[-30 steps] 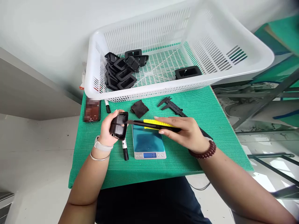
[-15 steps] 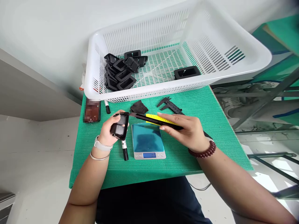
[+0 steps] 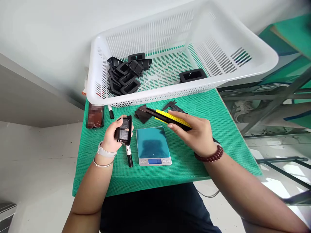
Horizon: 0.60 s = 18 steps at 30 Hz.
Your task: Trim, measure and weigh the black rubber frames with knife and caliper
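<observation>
My left hand (image 3: pixel 113 133) is closed around a black plastic part (image 3: pixel 125 131) with a raised rim, held above the left of the table. My right hand (image 3: pixel 198 131) grips a yellow and black utility knife (image 3: pixel 170 119) by its handle. The knife's blade points up and left, apart from the plastic part and over a dark cloth scrap (image 3: pixel 143 114). Between and below the hands lies a digital scale (image 3: pixel 153 144) with a bluish top. A marker (image 3: pixel 129 157) rests under my left hand, its upper end hidden by the part.
A white plastic basket (image 3: pixel 155 94) stands at the back, holding several similar black parts (image 3: pixel 126 72) and one apart (image 3: pixel 193 75). A phone (image 3: pixel 95 116) and another marker (image 3: pixel 110 111) lie at the left. A black caliper (image 3: pixel 173 106) is partly behind my right hand. Green mesh (image 3: pixel 102 181) covers the table.
The knife has moved away from the plastic part, its blade tip shifting right and up over the cloth scrap. My left hand keeps its hold, with the part turned slightly.
</observation>
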Tool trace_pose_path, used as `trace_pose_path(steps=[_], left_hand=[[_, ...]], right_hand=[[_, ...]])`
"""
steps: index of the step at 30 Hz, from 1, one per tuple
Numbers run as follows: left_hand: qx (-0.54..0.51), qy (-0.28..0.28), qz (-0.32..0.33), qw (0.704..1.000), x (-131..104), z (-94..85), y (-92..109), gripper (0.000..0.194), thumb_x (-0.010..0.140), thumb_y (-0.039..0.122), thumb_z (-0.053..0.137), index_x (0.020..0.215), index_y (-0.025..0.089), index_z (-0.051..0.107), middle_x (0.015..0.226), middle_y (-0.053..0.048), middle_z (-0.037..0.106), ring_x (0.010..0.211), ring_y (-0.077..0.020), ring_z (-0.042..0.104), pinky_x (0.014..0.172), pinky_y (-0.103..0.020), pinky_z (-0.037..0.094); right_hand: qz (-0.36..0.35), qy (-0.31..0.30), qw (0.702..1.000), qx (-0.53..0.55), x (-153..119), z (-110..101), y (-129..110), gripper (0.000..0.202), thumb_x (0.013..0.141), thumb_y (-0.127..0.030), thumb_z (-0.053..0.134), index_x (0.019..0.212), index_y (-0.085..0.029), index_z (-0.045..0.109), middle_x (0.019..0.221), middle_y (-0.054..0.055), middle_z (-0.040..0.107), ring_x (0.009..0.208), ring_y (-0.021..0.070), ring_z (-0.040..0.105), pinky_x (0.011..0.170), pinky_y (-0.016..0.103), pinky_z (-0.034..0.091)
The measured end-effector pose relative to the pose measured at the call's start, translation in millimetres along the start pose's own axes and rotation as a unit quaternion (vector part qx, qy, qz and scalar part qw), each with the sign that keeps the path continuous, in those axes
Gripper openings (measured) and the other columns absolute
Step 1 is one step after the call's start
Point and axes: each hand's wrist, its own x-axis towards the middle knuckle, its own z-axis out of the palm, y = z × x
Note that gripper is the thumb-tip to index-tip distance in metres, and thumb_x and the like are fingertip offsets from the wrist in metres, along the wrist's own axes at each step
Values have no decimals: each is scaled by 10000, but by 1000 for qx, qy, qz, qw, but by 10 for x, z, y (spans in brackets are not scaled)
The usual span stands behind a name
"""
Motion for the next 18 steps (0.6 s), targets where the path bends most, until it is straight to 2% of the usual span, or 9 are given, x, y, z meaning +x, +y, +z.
trace_pose_path(steps=[4, 7, 11, 14, 18], left_hand=[[-1, -5, 63, 998, 28, -22, -29, 368, 699, 474, 774, 882, 198, 612, 729, -8, 651, 619, -117, 596, 487, -209, 441], [3, -14, 84, 996, 38, -16, -27, 381, 713, 494, 777, 890, 197, 618, 920, -63, 732, 733, -141, 660, 579, -226, 508], [28, -53, 100, 993, 34, 3, -25, 389, 707, 488, 799, 932, 212, 642, 1180, -108, 723, 821, -170, 693, 678, -271, 548], [67, -75, 124, 987, 39, 14, -35, 408, 725, 495, 788, 999, 211, 681, 1223, -113, 710, 879, -191, 703, 723, -292, 562], [124, -89, 152, 977, 66, 6, -69, 546, 746, 549, 749, 1175, 218, 684, 1168, -113, 724, 1027, -231, 691, 799, -307, 574]], right_hand=[[10, -14, 1000, 22, 7, -18, -16, 328, 875, -342, 698, 1177, -216, 709, 1068, 57, 772, 881, 226, 761, 740, 294, 633], [1, -34, 999, 33, 5, -27, -34, 311, 871, -331, 700, 1160, -219, 712, 1067, 48, 772, 866, 213, 763, 724, 282, 634], [-10, -62, 997, 42, 7, -27, -61, 293, 864, -312, 706, 1148, -241, 715, 1075, 32, 770, 821, 194, 765, 726, 271, 640], [-9, -70, 995, 64, 13, -31, -75, 287, 859, -299, 710, 1139, -232, 719, 1083, 32, 768, 829, 190, 765, 750, 260, 639], [11, -80, 993, 84, 19, -49, -81, 280, 861, -292, 705, 1131, -219, 723, 1098, 33, 764, 859, 191, 764, 778, 258, 636]])
